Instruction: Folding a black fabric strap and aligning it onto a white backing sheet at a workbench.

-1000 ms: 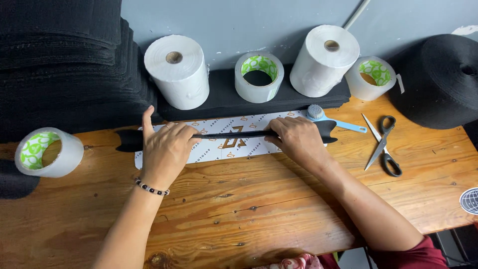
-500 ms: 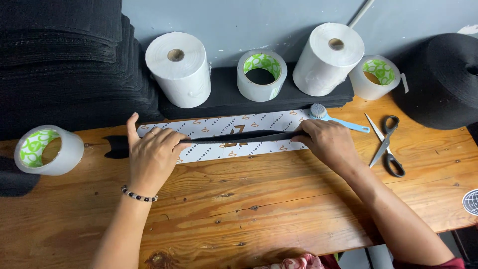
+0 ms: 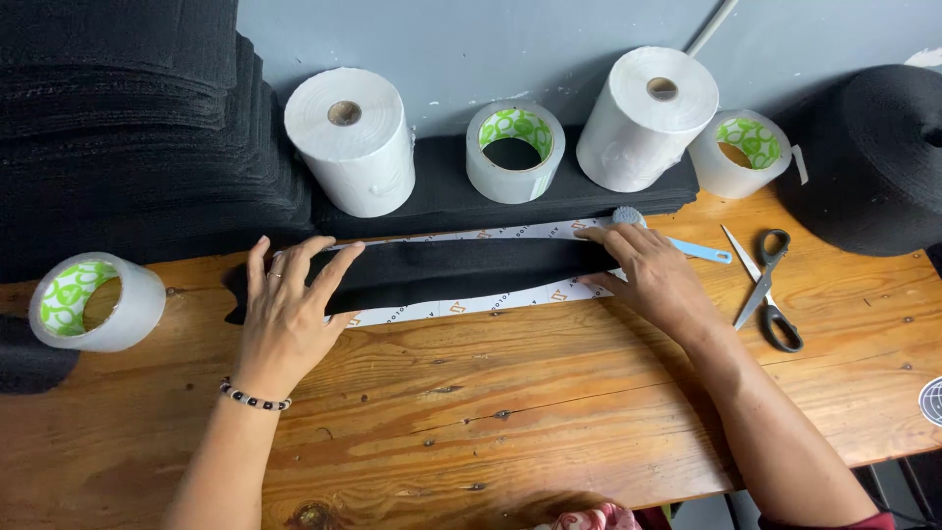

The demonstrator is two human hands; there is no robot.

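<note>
Pressing down flat, the left hand (image 3: pixel 287 312) lies with fingers spread over the left end of a long black fabric strip (image 3: pixel 451 270), palm on the cloth, a beaded bracelet (image 3: pixel 253 397) at the wrist. The right hand (image 3: pixel 653 280) rests on the strip's other end, fingers stretched out along its top edge and thumb tucked at the lower edge — open and flat rather than gripping, as far as I can see. The strip lies lengthwise on a white patterned band (image 3: pixel 461 306) that shows above and below it, both stretched across the far part of the wooden table (image 3: pixel 549 412).

Just beyond the right hand's fingertips sits a light blue handled tool (image 3: pixel 677 243), partly hidden. Scissors (image 3: pixel 767 285) with black handles lie near, to the right. Behind the strip, two white paper rolls (image 3: pixel 351 142) and two tape rolls with green cores (image 3: pixel 513 152) stand on a folded dark pad — another tape roll (image 3: pixel 93 302) rests at the table's left edge. Stacked black fabric (image 3: pixel 128 128) rises at the far left.
</note>
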